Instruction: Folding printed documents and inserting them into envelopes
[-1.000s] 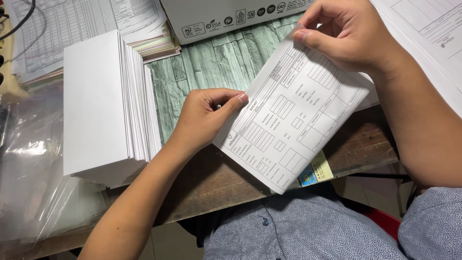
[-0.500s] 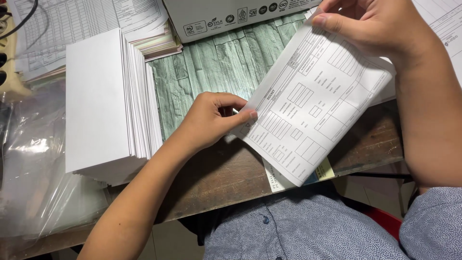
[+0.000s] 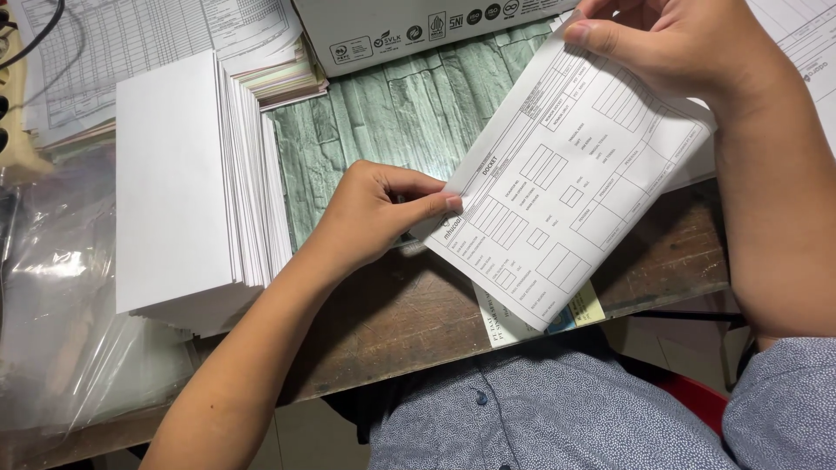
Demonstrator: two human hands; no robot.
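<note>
Since the earlier frame the printed form (image 3: 570,187) has shifted up and to the right, its far corner rising with the right hand (image 3: 670,43) — the sheet is now tilted above the desk (image 3: 409,313). The left hand (image 3: 374,213) pinches the near left edge; the right hand grips the top corner. A stack of white sheets (image 3: 187,178) lies left — untouched.

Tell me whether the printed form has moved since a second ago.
Yes. The printed form has shifted up and to the right, its top corner now nearer the cardboard box, which stayed put.
</note>
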